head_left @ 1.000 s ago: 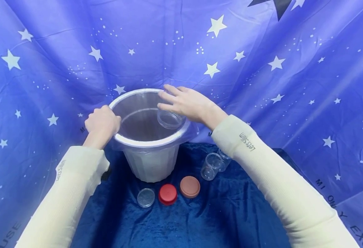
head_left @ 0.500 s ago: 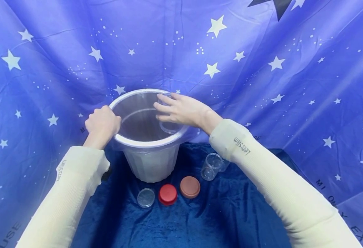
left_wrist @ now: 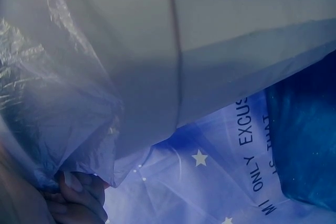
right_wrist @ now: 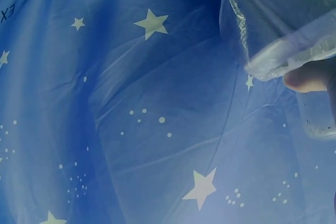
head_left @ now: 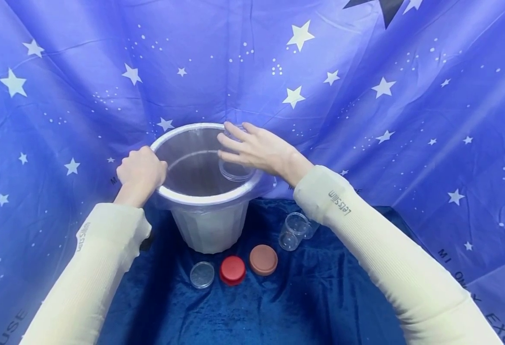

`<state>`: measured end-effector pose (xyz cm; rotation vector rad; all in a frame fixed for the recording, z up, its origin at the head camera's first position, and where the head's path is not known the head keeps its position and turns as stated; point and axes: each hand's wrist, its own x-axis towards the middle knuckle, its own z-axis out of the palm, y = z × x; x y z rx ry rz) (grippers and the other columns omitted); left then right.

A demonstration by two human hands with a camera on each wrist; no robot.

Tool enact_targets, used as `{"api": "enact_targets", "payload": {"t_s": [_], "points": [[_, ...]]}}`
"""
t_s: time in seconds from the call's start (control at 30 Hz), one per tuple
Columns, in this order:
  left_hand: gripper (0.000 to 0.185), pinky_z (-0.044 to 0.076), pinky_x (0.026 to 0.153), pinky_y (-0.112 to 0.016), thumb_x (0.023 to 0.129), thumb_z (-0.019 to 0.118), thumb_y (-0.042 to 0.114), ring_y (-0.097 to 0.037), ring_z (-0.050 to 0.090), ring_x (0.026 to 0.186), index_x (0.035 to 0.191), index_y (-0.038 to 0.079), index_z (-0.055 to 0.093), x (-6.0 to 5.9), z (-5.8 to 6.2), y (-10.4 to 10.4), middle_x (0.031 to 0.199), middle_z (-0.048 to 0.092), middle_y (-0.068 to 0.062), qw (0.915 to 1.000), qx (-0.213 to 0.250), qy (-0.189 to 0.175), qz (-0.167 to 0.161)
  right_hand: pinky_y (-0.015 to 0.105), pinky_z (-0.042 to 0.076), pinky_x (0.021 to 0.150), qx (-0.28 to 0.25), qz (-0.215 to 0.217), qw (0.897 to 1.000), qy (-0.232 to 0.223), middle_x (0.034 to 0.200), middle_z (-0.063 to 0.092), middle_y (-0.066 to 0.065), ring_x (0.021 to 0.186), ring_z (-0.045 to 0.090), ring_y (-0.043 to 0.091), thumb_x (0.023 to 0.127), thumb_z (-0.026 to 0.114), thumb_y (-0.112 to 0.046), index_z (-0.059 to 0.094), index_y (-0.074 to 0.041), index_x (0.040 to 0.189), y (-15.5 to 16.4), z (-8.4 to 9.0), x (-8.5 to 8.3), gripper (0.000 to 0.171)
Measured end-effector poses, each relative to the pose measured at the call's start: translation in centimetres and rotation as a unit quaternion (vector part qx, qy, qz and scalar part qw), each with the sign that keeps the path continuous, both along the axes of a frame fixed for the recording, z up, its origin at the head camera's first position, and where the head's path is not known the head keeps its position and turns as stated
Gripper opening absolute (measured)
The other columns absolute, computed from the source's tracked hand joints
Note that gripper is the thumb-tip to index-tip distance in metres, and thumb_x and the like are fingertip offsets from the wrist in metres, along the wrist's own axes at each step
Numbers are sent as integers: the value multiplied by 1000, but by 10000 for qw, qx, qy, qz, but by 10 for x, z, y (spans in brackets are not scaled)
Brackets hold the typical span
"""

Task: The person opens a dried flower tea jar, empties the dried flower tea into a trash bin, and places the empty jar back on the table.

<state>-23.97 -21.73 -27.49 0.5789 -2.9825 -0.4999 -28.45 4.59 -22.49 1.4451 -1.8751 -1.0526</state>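
A white bin stands on dark blue cloth, lined with a thin clear plastic bag folded over its rim. My left hand grips the rim and bag on the left side. In the left wrist view its fingertips curl under the bag's edge. Above the bin's right rim, my right hand holds a clear plastic jar, its round rim inside the bin's mouth. In the right wrist view the jar's far end shows beyond the hand. Most of the jar is behind my fingers.
In front of the bin lie a clear lid, a red lid and a brownish-pink lid. To the right stands a clear jar, with another clear jar partly behind my sleeve. A starry blue curtain surrounds the cloth.
My right hand dips slightly down and left with the jar over the bin, then comes back up a little. The left hand keeps its grip on the rim.
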Motion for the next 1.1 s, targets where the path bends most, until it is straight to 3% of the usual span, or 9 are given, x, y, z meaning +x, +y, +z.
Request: {"api": "enact_targets", "payload": {"t_s": [0.2, 0.4, 0.63, 0.73, 0.93, 1.1], "points": [[45, 52, 74, -54, 92, 48, 29, -51, 63, 100, 112, -9, 58, 0, 0, 0, 108, 63, -34, 10000, -25, -27, 3, 46, 39, 112, -217, 49, 9991, 370, 150, 41, 15, 141, 41, 37, 86, 66, -9, 36, -18, 148, 4, -2, -1, 69], [43, 52, 72, -54, 92, 48, 29, -50, 64, 98, 111, -9, 58, 0, 0, 1, 106, 64, -33, 10000, -14, -55, -10, 45, 39, 110, -943, 131, 9929, 718, 139, 50, 19, 131, 50, 39, 91, 56, -12, 43, -10, 139, 9, -4, -2, 50], [48, 50, 82, -58, 93, 48, 29, -53, 60, 107, 120, -10, 54, 0, 0, 1, 117, 61, -35, 10000, 29, -87, -20, 46, 38, 112, -1020, -385, 9929, 475, 142, 47, 22, 136, 45, 39, 78, 76, -39, 39, -4, 142, 15, -3, -5, 82], [48, 51, 81, -57, 93, 48, 29, -53, 60, 106, 119, -10, 54, 0, 1, 0, 116, 61, -35, 9999, 28, -94, -24, 46, 41, 109, -1221, -641, 9900, 311, 136, 49, 24, 131, 48, 39, 76, 77, -44, 41, -1, 137, 18, -2, -7, 82], [47, 51, 78, -56, 92, 48, 29, -53, 61, 103, 117, -10, 55, -1, 0, 0, 112, 62, -35, 10000, 25, -74, -12, 45, 46, 97, -2103, -858, 9738, -126, 118, 53, 23, 110, 55, 39, 81, 68, -30, 45, 1, 124, 28, -3, -14, 57], [47, 51, 78, -56, 92, 48, 29, -53, 61, 104, 117, -10, 55, -1, 0, 0, 113, 62, -35, 9999, 31, -104, -12, 48, 46, 100, -2751, -1206, 9516, -652, 120, 53, 24, 110, 54, 40, 90, 60, -35, 45, 3, 125, 36, -3, -15, 54]]}}
